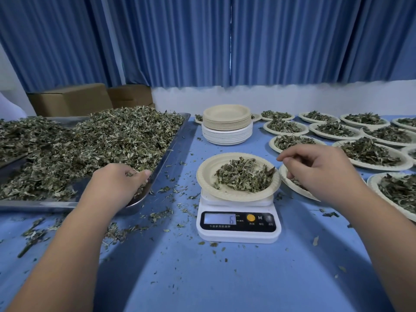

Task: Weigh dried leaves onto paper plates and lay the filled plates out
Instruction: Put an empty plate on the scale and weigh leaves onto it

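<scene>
Sitting mid-frame on the scale [238, 224], the plate [225, 192] lay right of the left grip [121, 181], which curled round dried leaves [101, 140] in the tray [33, 207], centre-left. The right grip [319, 170], loose & apparently empty, hovered nearer, just off plate's right rim.

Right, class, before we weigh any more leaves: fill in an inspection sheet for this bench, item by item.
Surface: blue cloth, covering the table.
Job's things: scale reads 6 under a plate holding leaves; tray heaped with dried leaves; stack of empty plates; filled plates laid out on the right.
Clutter: leaf scraps spilled around tray and scale.
Hands: left hand grips dried leaves in the tray; right hand hovers loosely curled beside the plate, nothing seen held.
Cables: nothing seen.
Surroundings: blue curtains; cardboard boxes behind the tray.
</scene>
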Available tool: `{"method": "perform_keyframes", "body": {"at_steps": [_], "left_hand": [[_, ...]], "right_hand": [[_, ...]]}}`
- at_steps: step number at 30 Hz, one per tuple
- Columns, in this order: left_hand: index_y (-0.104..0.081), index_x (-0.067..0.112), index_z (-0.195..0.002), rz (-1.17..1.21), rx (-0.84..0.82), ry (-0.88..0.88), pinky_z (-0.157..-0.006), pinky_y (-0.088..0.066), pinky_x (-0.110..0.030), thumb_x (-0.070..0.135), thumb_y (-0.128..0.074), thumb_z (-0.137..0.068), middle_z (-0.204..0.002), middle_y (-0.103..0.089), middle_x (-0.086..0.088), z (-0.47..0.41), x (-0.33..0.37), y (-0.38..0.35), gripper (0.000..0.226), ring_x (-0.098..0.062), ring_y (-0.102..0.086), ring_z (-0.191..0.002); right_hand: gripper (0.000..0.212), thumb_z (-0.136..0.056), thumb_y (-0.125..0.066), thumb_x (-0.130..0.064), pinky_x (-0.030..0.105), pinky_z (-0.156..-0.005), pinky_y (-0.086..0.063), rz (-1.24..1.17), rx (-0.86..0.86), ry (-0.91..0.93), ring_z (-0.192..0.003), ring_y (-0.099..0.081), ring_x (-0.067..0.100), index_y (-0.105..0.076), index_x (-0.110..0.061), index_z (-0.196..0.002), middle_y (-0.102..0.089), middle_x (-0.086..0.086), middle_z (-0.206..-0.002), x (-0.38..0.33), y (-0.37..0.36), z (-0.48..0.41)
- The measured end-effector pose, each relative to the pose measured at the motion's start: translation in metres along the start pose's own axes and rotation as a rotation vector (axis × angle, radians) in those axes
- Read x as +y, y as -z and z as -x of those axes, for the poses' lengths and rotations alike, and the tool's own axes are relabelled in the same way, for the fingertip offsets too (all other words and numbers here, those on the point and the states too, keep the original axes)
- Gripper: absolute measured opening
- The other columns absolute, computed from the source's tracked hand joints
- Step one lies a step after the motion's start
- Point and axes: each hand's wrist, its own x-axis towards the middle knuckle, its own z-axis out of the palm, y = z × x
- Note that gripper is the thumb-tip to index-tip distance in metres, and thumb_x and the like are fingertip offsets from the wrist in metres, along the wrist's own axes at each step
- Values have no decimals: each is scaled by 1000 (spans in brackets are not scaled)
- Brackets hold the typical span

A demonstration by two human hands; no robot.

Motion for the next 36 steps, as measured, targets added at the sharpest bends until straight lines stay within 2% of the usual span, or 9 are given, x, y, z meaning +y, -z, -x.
{"method": "perform_keyframes", "body": {"at_steps": [6,10,15,19,25,28,30,34,36], "left_hand": [[-63,17,-78,148,115,-32,-55,-41,-30,53,-53,-91,-61,-62,-16,3,1,13,40,-31,-59,-61],[-65,18,-73,314,162,-67,-52,-37,-29,58,-54,-89,-50,-55,-4,4,1,12,44,-24,-52,-49],[-73,33,-76,751,41,-32,-68,-47,-33,62,-61,-83,-69,-63,10,5,14,7,32,-13,-55,-61],[-71,18,-76,979,-91,-54,-61,-47,-29,53,-64,-85,-67,-65,2,6,53,2,37,-13,-55,-57],[-71,12,-87,846,-163,-243,-62,-52,-24,57,-53,-90,-75,-73,-2,13,124,-16,49,-21,-68,-67],[-63,9,-79,616,-140,-335,-57,-37,-27,65,-41,-92,-71,-59,0,15,139,-28,61,-11,-52,-60],[-52,20,-81,520,-198,-377,-59,-29,-24,70,-30,-90,-75,-48,8,16,142,-32,55,-1,-42,-60],[-66,33,-105,514,-277,-368,-87,-48,-37,82,-10,-70,-105,-63,7,18,137,-28,82,-11,-61,-97],[-65,36,-103,518,-322,-375,-84,-49,-36,82,-7,-68,-106,-69,5,18,133,-26,82,-10,-64,-96]], "right_hand": [[30,-89,-60,-7,9,-45,-36,-16,7,-3,-47,-51,3,-68,-32,-76,-64,-10,-58,-1,2,0],[30,-89,-59,-6,8,-44,-36,-22,9,-8,-47,-53,-1,-69,-31,-76,-65,-7,-60,0,4,0],[32,-88,-59,-7,12,-43,-37,-22,3,-3,-47,-50,10,-69,-34,-75,-65,-5,-60,-1,4,-1],[31,-87,-59,-7,15,-45,-38,-4,-5,2,-46,-50,15,-69,-34,-74,-66,-2,-63,0,4,-1],[31,-88,-59,-8,15,-43,-38,-10,-7,-12,-44,-48,10,-69,-34,-75,-66,-1,-62,3,5,-2],[31,-88,-58,-7,11,-41,-36,-22,4,-21,-43,-48,5,-70,-32,-76,-66,1,-62,5,6,-2],[30,-88,-57,-6,9,-42,-36,-26,3,-22,-44,-48,4,-70,-31,-76,-65,2,-61,6,6,-3],[30,-88,-58,-8,11,-43,-37,-20,-1,1,-46,-49,11,-69,-34,-76,-64,3,-63,7,7,-3],[32,-88,-58,-9,12,-44,-38,-6,-1,15,-48,-50,12,-68,-36,-74,-64,1,-63,7,7,-3]]}}
